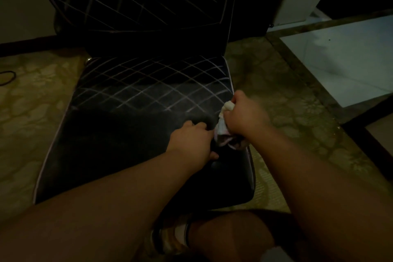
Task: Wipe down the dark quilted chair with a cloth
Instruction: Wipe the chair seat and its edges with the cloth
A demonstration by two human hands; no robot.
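Head view shows us one dark quilted chair point(136, 95) on the patterned floor point(282, 95), its seat running away from us toward the upright backrest, whose top is cut off. Our left hand point(192, 141) rests on the seat, fingers loosely curled. Our right hand point(244, 116) grips one bunched cloth point(223, 132) at the seat's right edge; dimness hides detail.

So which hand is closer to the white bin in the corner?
The right hand. It holds the cloth at the seat's right edge, on the same side as the white bin. The left hand rests on the chair seat further left, so further from the bin.
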